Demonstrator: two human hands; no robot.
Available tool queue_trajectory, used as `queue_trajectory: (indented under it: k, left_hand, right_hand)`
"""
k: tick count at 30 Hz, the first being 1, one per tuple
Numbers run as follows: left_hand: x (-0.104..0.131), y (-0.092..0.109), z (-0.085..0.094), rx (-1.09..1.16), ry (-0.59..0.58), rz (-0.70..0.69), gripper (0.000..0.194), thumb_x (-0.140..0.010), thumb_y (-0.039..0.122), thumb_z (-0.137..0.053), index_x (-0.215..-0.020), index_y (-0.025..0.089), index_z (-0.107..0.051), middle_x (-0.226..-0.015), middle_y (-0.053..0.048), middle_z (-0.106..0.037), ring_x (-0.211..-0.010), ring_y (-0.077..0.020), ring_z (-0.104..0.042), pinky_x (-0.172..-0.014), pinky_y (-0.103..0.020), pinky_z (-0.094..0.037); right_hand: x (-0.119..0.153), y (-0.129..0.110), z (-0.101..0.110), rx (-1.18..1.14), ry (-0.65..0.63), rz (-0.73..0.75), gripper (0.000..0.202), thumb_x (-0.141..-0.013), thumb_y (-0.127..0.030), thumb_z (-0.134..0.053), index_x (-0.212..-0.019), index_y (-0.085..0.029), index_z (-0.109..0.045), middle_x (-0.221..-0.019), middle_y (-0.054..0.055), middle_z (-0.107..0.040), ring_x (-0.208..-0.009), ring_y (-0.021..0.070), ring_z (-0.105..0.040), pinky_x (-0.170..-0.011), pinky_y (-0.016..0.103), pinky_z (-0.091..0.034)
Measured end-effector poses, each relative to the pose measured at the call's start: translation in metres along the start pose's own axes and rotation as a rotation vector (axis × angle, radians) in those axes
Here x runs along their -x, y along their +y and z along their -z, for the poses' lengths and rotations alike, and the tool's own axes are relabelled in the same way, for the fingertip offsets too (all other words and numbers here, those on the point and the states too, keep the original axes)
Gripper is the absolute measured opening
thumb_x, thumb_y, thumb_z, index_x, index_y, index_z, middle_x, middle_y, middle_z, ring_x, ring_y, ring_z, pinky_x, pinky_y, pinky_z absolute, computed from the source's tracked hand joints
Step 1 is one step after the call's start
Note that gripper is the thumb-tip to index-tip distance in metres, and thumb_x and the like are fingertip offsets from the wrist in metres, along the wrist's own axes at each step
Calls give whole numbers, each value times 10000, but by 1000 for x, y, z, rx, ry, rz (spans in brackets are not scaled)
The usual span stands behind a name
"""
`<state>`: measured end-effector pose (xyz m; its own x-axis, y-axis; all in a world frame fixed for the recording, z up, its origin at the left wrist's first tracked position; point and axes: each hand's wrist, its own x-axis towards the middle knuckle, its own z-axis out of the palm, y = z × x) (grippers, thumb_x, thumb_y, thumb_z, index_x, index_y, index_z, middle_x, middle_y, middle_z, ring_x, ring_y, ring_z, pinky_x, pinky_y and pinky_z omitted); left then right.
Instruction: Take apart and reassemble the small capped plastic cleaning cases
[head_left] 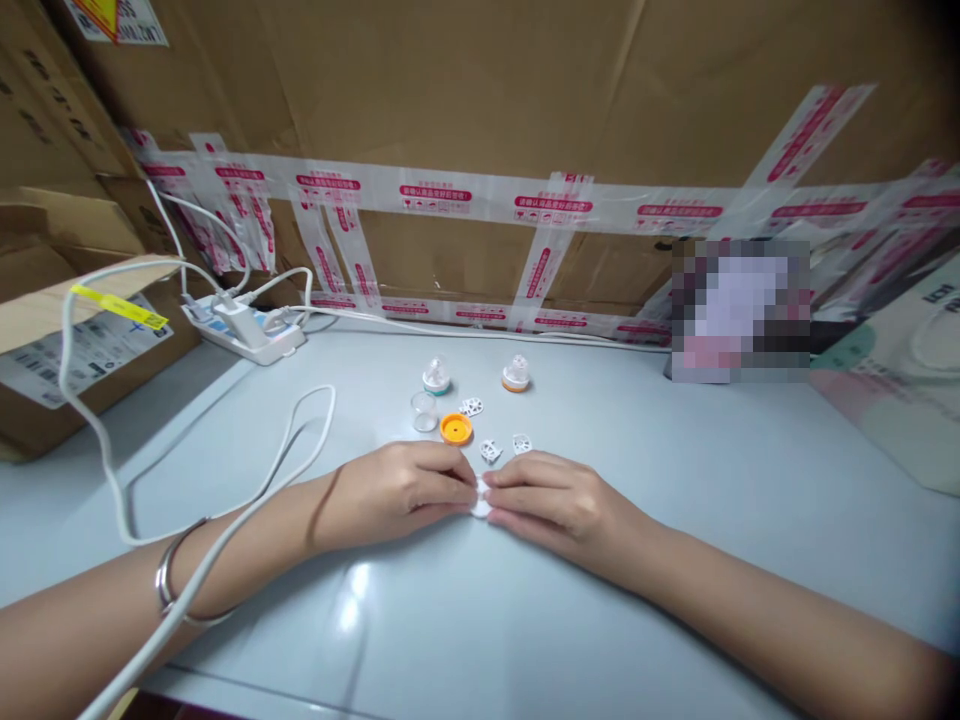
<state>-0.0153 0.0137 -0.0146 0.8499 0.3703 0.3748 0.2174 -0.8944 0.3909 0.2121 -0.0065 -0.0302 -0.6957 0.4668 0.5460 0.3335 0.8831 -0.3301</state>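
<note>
A small round white plastic piece [481, 508] rests at the table's middle, partly covered by fingers. My left hand [424, 487] pinches its left side, and my right hand [551, 500] grips the right side. Just beyond lie white openwork plastic pieces: one [490, 451] in front of my fingers, another [522, 443] to the right and a third [472, 407] farther back. An orange round cap [456, 429] sits beside a clear plastic cup [424, 411]. Two clear-domed pieces stand farther off, one with a teal base [436, 376], the other with an orange base [516, 373].
A white cable [281, 470] loops over my left forearm. At the back left stands a power strip [255, 335] with plugs, near an open cardboard box [90, 340]. A large taped carton [465, 110] walls the table's [600, 640] far side. A blurred object [739, 315] is back right.
</note>
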Motion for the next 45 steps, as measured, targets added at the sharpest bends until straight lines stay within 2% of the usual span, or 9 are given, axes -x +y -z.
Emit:
queue_trajectory:
  k: [9, 15, 19, 24, 31, 37, 45]
  left_hand:
    - [-1, 6, 0, -123, -67, -25, 259, -920, 127, -407, -951, 114, -664, -938, -112, -680, -854, -170, -635, -766, -271, -532]
    - [-2, 4, 5, 20, -37, 39, 183, -880, 135, -505, -977, 130, -660, -972, -97, -674, -882, -154, -632, -809, -252, -514]
    - [-4, 2, 24, 135, -21, 150, 132, -834, 152, -583, -937, 129, -662, -912, -79, -671, -857, -137, -624, -807, -237, -496]
    - [-3, -3, 41, -18, -55, 364, 97, -771, 193, -627, -838, 123, -633, -809, -45, -637, -720, -133, -576, -660, -233, -468]
    - [-3, -3, 33, -108, -99, 517, 144, -757, 174, -612, -890, 146, -663, -747, -18, -609, -632, -115, -549, -586, -200, -424]
    - [-4, -4, 21, -85, -32, 551, 124, -804, 168, -575, -869, 159, -681, -797, -34, -631, -704, -129, -583, -642, -206, -447]
    - [-5, -3, 18, -143, -62, 536, 161, -822, 117, -509, -815, 139, -668, -805, -47, -635, -733, -144, -595, -648, -216, -443]
  right_hand:
    - [1, -1, 0, 8, -25, -13, 135, -866, -182, -549, -942, -157, -657, -914, 87, -687, -836, 163, -631, -765, 313, -548]
    - [0, -2, 2, -30, 6, -57, 122, -845, -185, -581, -937, -169, -660, -914, 80, -707, -843, 164, -649, -766, 292, -546]
    - [-2, -3, 3, -76, 14, -76, 147, -827, -166, -603, -968, -162, -645, -910, 80, -709, -854, 164, -650, -769, 288, -539]
    - [-3, -4, 5, -101, -6, -94, 171, -823, -196, -617, -992, -176, -628, -918, 80, -699, -857, 173, -637, -767, 309, -532]
    - [-5, -5, 5, -80, 13, -224, 217, -769, -253, -677, -965, -181, -618, -876, 72, -661, -825, 190, -590, -732, 326, -500]
    - [-11, -15, 3, -55, -65, -414, 279, -719, -239, -708, -981, -191, -625, -863, 55, -617, -822, 205, -538, -756, 366, -459]
    - [-12, -16, -3, -114, -87, -476, 239, -741, -191, -662, -977, -219, -631, -892, 48, -604, -867, 207, -529, -795, 369, -436]
